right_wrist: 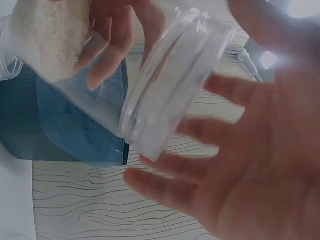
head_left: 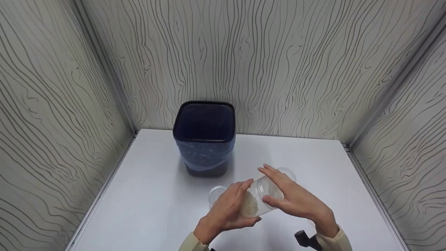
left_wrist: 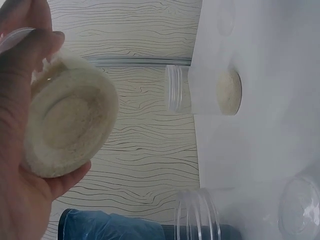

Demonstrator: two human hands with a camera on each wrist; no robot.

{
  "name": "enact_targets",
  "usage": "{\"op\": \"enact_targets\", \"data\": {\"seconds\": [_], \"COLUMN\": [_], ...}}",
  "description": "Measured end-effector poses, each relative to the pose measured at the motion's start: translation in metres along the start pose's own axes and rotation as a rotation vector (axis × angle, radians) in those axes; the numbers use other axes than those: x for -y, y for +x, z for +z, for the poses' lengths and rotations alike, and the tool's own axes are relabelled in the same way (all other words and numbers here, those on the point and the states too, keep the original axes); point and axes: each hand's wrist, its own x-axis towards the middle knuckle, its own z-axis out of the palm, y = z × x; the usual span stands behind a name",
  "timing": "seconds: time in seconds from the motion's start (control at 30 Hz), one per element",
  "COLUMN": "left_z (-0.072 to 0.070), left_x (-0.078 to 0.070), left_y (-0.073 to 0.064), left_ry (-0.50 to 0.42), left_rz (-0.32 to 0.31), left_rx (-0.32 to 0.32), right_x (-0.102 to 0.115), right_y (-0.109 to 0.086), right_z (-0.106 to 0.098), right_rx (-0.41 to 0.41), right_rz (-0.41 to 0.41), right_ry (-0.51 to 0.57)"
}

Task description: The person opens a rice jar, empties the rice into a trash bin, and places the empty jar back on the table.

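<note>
My left hand (head_left: pixel 228 211) grips a clear plastic jar (head_left: pixel 256 200) round its lower body, tilted with its mouth up to the right. Pale, rice-like grains (right_wrist: pixel 52 37) lie in the bottom of it. At the mouth, my right hand (head_left: pixel 294 195) holds the clear lid (right_wrist: pixel 160 90), thumb on the near side and fingers over the far side. The right wrist view shows these fingers spread along the lid's rim. Seen from the left wrist, the held jar's round base (left_wrist: pixel 70 122) faces the camera.
A dark bin (head_left: pixel 205 170) with a blue liner stands at the back left of the white table (head_left: pixel 139 195). In the left wrist view, one clear jar (left_wrist: pixel 229 92) holds pale grains, and another clear jar (left_wrist: pixel 250 207) stands nearer. Wood-patterned panels (head_left: pixel 223 62) enclose the table.
</note>
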Motion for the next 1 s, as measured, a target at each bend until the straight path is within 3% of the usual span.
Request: {"op": "enact_targets", "data": {"seconds": [0.13, 0.3, 0.53, 0.7, 0.83, 1.0], "left_z": [0.001, 0.002, -0.002, -0.003, -0.001, 0.0], "left_x": [-0.002, -0.004, -0.005, -0.006, -0.005, -0.005], "left_y": [-0.001, -0.003, -0.006, -0.008, -0.007, -0.005], "left_ry": [0.063, 0.11, -0.019, -0.103, -0.117, -0.047], "left_rz": [-0.008, -0.028, -0.06, -0.033, -0.002, 0.003], "left_rx": [-0.007, 0.015, 0.079, 0.094, 0.08, 0.033], "right_x": [0.003, 0.005, 0.005, 0.004, 0.003, 0.005], "right_y": [0.002, 0.003, -0.002, -0.01, -0.013, -0.012], "right_z": [0.004, 0.008, 0.008, 0.004, 0.0, 0.0], "right_rx": [-0.022, 0.057, 0.044, 0.047, 0.048, 0.016], "right_rz": [0.118, 0.193, 0.124, 0.027, -0.036, 0.057], "right_ry": [-0.063, -0.144, -0.104, -0.038, -0.024, -0.053]}}
